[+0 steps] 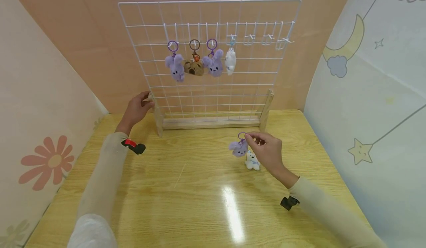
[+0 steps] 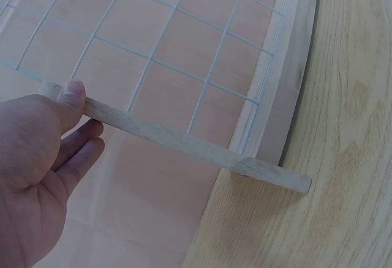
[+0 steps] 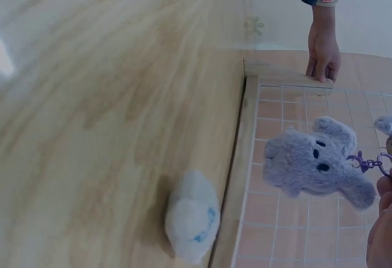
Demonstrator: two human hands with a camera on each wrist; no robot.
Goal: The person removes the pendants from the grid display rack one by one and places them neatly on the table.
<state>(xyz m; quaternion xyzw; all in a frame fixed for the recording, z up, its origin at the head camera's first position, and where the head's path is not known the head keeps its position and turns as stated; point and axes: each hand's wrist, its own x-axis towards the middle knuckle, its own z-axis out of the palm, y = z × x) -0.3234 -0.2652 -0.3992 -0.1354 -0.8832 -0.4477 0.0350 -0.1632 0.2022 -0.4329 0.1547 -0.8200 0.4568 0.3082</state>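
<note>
My right hand (image 1: 267,152) pinches the purple ring of a plush bunny keychain (image 1: 239,149), which hangs above the table; the right wrist view shows the same purple bunny (image 3: 312,161) dangling from its clasp. Below it on the wood lies a white plush keychain (image 1: 253,162) with blue marks. My left hand (image 1: 135,107) grips the top of the wooden side post (image 2: 177,139) of a wire grid rack (image 1: 213,124), thumb on one side and fingers on the other.
Several plush keychains hang on the rack: purple bunnies (image 1: 176,68), a brown plush (image 1: 194,68) and a white plush (image 1: 230,61). Bare white hooks (image 1: 268,38) stand to their right. Patterned walls flank the wooden table (image 1: 159,196).
</note>
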